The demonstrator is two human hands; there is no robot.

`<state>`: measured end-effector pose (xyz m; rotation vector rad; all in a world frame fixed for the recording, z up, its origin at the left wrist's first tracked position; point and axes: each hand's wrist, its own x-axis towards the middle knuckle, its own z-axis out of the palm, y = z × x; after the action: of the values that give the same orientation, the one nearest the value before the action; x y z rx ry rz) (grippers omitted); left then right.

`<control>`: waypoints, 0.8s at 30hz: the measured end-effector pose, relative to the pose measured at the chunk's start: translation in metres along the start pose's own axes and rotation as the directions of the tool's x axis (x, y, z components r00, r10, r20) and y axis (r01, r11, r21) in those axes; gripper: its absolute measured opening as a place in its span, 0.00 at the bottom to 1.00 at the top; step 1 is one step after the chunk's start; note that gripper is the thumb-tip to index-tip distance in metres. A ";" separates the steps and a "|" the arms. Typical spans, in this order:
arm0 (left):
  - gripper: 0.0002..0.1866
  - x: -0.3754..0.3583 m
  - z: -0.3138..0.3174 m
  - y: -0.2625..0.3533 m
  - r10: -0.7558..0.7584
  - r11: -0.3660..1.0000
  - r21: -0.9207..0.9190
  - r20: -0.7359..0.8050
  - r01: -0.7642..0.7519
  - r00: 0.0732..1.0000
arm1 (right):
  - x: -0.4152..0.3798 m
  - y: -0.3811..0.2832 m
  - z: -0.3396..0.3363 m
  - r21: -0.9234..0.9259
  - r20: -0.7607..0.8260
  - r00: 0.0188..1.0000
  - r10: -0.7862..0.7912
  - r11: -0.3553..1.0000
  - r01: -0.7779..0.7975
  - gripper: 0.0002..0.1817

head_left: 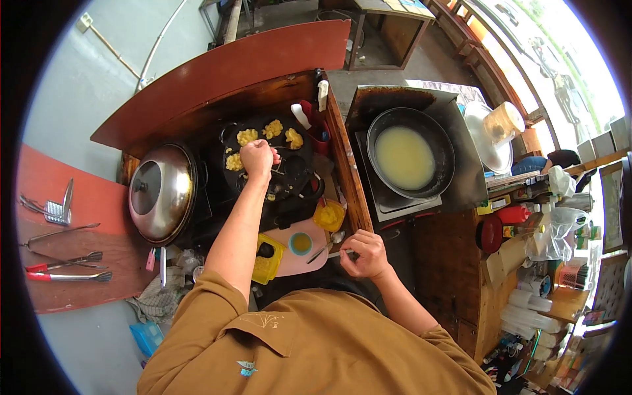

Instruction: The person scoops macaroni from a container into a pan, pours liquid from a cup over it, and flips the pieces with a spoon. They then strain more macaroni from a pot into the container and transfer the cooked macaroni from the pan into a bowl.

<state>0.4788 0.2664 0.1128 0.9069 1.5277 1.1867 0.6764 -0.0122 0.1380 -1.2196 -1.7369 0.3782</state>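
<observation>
My left hand (259,160) is closed in a fist above a dark pan with round hollows (280,187). A thin metallic piece shows beside its fingers; what it grips I cannot make out. Yellow lumps of food (247,137) sit in several hollows around that hand. By the wooden edge of the stove box, my right hand (364,255) has its fingers curled in, and whatever is in them is hidden. Close to it are a spoon (338,237), a pink board (315,263), a small bowl of yellow liquid (301,244) and a yellow container (329,214).
A domed metal lid (161,194) covers something left of the pan. To the right, a black wok (447,158) holds pale yellow liquid (405,158). Tongs (69,276) lie on the red surface at far left. Shelves with bottles and cups (533,299) line the right side.
</observation>
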 end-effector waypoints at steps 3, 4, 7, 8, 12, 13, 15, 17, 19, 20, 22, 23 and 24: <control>0.07 -0.002 0.000 0.007 0.008 1.000 0.002 -0.031 -0.008 0.999 | -0.001 0.000 0.000 0.003 -0.001 1.000 -0.004 1.000 0.004 0.05; 0.07 -0.003 -0.001 0.010 0.009 1.000 0.003 -0.032 -0.009 0.999 | -0.001 0.000 0.000 -0.002 0.002 1.000 -0.006 1.000 0.006 0.05; 0.07 -0.006 -0.008 0.018 -0.018 1.000 -0.020 -0.040 0.017 0.999 | -0.002 0.002 0.001 -0.005 0.016 1.000 -0.010 1.000 0.010 0.05; 0.07 -0.009 -0.011 0.023 0.012 1.000 0.019 -0.028 -0.011 1.000 | -0.002 0.002 0.001 -0.003 0.015 1.000 -0.010 1.000 0.010 0.05; 0.07 -0.021 -0.021 0.048 0.143 0.968 0.206 -0.001 -0.140 0.990 | -0.002 0.001 0.000 0.002 0.001 1.000 -0.015 1.000 0.015 0.06; 0.06 -0.021 -0.023 0.051 0.180 0.948 0.267 -0.004 -0.172 0.984 | -0.003 0.001 0.000 0.005 0.002 1.000 -0.016 1.000 0.016 0.06; 0.06 -0.022 -0.024 0.052 0.261 0.902 0.346 0.037 -0.257 0.965 | -0.003 0.002 0.000 0.009 -0.003 1.000 -0.016 1.000 0.016 0.06; 0.06 -0.015 -0.023 0.044 0.337 0.842 0.418 0.084 -0.340 0.938 | -0.002 0.001 0.000 0.012 -0.009 1.000 -0.017 1.000 0.017 0.06; 0.05 0.004 -0.018 0.016 0.600 0.596 0.546 0.185 -0.589 0.778 | -0.001 -0.001 -0.001 0.007 -0.014 0.999 -0.030 1.000 0.030 0.06; 0.06 -0.002 -0.014 0.016 0.576 0.609 0.523 0.226 -0.597 0.786 | -0.001 0.000 0.000 0.006 -0.016 0.999 -0.031 1.000 0.031 0.06; 0.06 -0.008 -0.011 0.015 0.665 0.418 0.562 0.346 -0.714 0.662 | -0.002 0.001 -0.001 0.020 -0.005 1.000 -0.023 1.000 0.024 0.06; 0.06 -0.013 -0.010 0.017 0.665 0.418 0.559 0.349 -0.716 0.661 | -0.002 0.001 -0.002 0.017 -0.007 1.000 -0.021 1.000 0.022 0.06; 0.06 -0.018 -0.011 0.021 0.655 0.371 0.573 0.396 -0.731 0.643 | -0.003 0.002 -0.002 0.021 -0.001 1.000 -0.018 1.000 0.018 0.06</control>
<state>0.4723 0.2519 0.1378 2.3062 1.5447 1.0483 0.6791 -0.0144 0.1365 -1.1880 -1.7376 0.3843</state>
